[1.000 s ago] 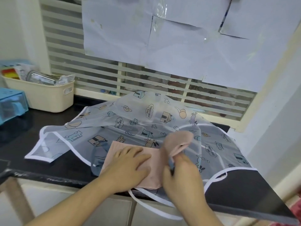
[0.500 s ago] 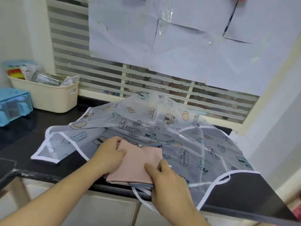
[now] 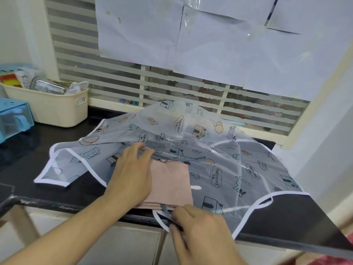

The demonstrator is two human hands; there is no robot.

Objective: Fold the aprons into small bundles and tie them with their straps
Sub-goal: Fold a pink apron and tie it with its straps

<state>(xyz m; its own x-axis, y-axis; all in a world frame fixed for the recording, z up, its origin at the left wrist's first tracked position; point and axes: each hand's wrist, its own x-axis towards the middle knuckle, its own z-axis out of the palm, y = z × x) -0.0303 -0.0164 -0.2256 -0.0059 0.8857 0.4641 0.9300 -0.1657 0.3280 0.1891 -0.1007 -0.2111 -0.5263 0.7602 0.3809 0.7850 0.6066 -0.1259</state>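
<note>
Pink folded apron (image 3: 170, 185) lies at the black desk's (image 3: 57, 196) front edge, on a translucent printed apron (image 3: 219, 150). Left hand (image 3: 131, 178) presses it flat, fingers straight. Right hand (image 3: 200, 226) pinches its grey strap (image 3: 165, 209) just below the edge.

Bright, even daylight from the window (image 3: 172, 88) behind; soft shadows. Glare on the black counter (image 3: 286, 222) at right. Wide-angle bending at edges, slight softness overall.
</note>
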